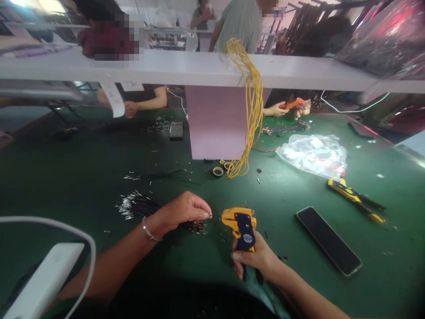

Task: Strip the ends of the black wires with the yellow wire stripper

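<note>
My right hand (255, 257) is wrapped round the handles of a yellow and dark blue wire stripper (246, 228), its jaws pointing left. My left hand (189, 208), with a bracelet at the wrist, pinches a thin black wire whose short end shows faintly between the fingertips and the stripper's jaws. I cannot tell whether the wire touches the jaws. Beneath and left of that hand lies a bundle of black wires (142, 207) with silvery ends on the left. Copper-coloured ends (197, 227) stick out under the hand on the right.
A phone (328, 240) and a yellow-black cutter (348, 191) lie right. A plastic bag (314, 153), tape rolls (218, 171) and loose black wires (166, 175) are farther back. Yellow wires (253, 102) hang from the shelf (149, 71). A white power strip (46, 279) is front left. Co-workers sit opposite.
</note>
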A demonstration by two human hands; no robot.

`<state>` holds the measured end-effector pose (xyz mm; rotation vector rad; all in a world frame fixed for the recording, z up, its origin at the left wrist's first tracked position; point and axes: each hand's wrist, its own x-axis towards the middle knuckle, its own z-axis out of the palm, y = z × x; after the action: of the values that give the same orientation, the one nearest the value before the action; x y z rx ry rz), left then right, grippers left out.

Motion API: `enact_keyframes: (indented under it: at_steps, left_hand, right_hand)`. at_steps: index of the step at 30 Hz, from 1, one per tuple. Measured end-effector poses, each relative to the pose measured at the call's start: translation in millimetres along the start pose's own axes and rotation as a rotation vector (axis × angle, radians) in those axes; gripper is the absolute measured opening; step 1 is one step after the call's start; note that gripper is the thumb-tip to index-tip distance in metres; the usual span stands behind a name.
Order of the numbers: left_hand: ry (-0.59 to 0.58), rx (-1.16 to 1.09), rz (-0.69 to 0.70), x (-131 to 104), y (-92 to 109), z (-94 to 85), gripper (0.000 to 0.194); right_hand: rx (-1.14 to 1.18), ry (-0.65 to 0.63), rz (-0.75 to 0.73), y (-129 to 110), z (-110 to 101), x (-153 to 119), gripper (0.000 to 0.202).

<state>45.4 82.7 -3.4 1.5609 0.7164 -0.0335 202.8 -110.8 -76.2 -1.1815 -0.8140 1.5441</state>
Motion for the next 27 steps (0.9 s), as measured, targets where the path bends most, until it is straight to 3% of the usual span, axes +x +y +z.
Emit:
enact_keyframes:
  at_steps: [12, 27]
  left_hand:
    - [0.081, 0.079, 0.055, 6.4, -7.9, 0.6, 0.024]
    - [0.102, 0.136, 0.061, 4.1, -4.8, 9.3, 0.023]
  right_hand:
    - [-0.076, 0.174, 0.056, 12.6, 10.7, 1.4, 0.034]
    - [-0.038, 0.238, -0.008, 16.7, 9.6, 7.3, 0.029]
